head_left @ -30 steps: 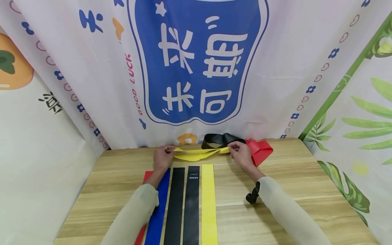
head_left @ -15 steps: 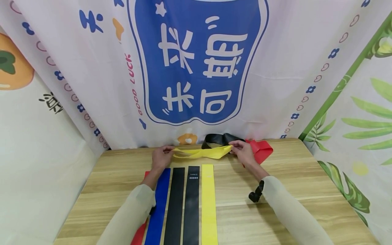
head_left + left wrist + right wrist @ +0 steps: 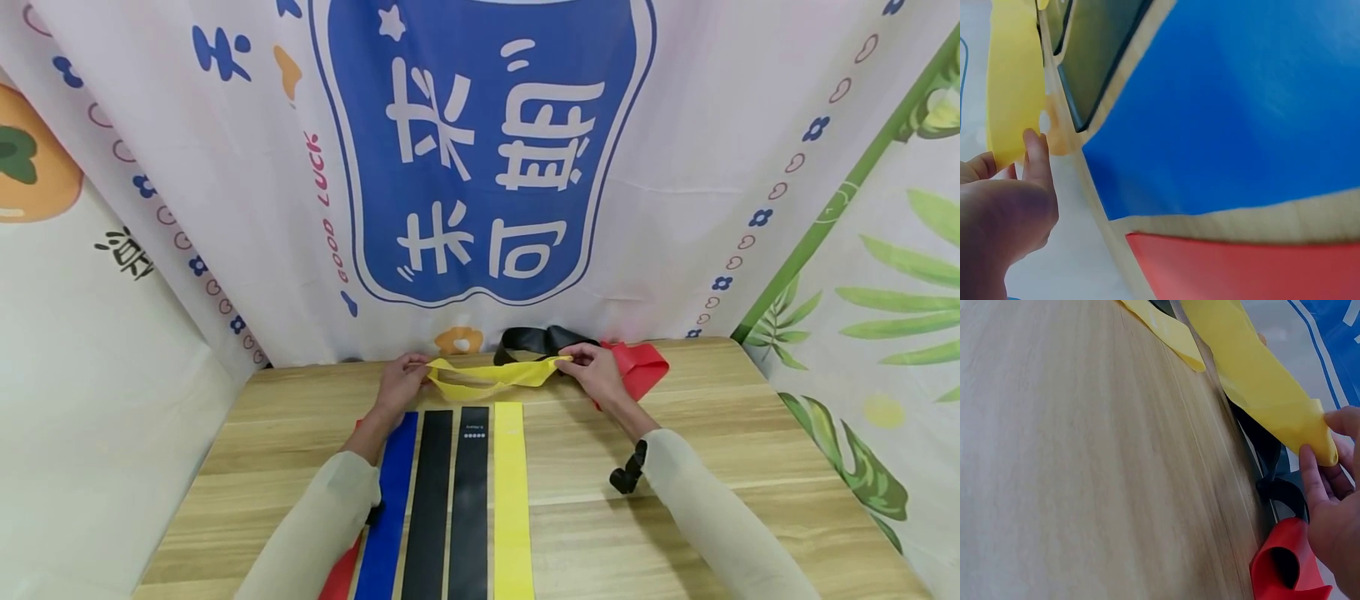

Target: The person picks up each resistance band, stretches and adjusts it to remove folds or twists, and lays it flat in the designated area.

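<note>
Between my two hands a loose yellow resistance band (image 3: pixel 528 372) stretches across the back of the table, its loop partly spread. My left hand (image 3: pixel 399 385) pinches its left end between thumb and fingers, as the left wrist view shows of the band (image 3: pixel 1016 81). At the other end, my right hand (image 3: pixel 597 377) pinches the folded tip of the band (image 3: pixel 1272 394). Closer to me lie flat bands side by side: red (image 3: pixel 340 579), blue (image 3: pixel 390 508), two black bands (image 3: pixel 427 500) and a yellow band (image 3: pixel 513 492). My left forearm partly covers the red and blue ones.
Behind the held band, a curled black band (image 3: pixel 551 340) lies along the back edge of the wooden table (image 3: pixel 720 467). A folded red band (image 3: pixel 641 369) sits beside it, near my right hand. A printed curtain (image 3: pixel 675 208) hangs right behind the table.
The yellow band was bunched narrower and now spreads into a wider loop. My right hand has shifted slightly right, my left forearm slightly left. The flat bands have not moved.
</note>
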`<state>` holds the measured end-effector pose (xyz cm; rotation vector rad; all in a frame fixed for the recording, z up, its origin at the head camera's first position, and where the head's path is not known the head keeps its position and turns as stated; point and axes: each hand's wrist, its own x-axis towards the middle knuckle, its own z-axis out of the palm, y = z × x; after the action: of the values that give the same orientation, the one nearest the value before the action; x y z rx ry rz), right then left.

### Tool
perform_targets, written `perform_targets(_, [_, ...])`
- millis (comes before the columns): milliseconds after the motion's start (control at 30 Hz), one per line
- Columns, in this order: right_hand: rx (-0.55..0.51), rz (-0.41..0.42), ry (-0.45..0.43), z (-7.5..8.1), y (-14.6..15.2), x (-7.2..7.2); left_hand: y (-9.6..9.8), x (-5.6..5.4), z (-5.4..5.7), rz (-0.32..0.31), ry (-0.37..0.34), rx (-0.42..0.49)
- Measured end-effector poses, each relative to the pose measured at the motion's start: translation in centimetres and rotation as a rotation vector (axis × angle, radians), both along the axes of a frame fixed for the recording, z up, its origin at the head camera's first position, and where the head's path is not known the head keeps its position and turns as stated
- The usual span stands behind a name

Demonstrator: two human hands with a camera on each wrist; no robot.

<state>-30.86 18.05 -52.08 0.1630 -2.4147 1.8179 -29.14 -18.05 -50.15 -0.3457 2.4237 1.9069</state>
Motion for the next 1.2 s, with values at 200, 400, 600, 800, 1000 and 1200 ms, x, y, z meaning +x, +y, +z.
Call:
perform_targets(200, [0.069,-0.006,0.034,0.0,0.1,0.0,0.3,0.1,0.9,-0.045,-0.052,0.126])
perform_targets(400, [0.107,-0.013,0.042,-0.3,0.1,-0.3,0.6,0.3,1.4,-0.066,-0.063,0.262])
perform_targets(600, [0.156,-0.031,0.067,-0.4,0.2,-0.3,0.8,0.4,1.7,-0.095,-0.064,0.351])
perform_targets(800, [0.115,-0.033,0.072,-0.3,0.2,-0.2,0.5,0.1,1.7,-0.112,-0.075,0.465])
perform_targets(1000, [0.115,-0.030,0.090,0.0,0.2,-0.3,0.4,-0.3,2.2,-0.107,-0.097,0.598])
perform_targets(1200, [0.083,-0.035,0.090,0.0,0.3,-0.3,0.5,-0.3,2.6,-0.073,-0.112,0.697])
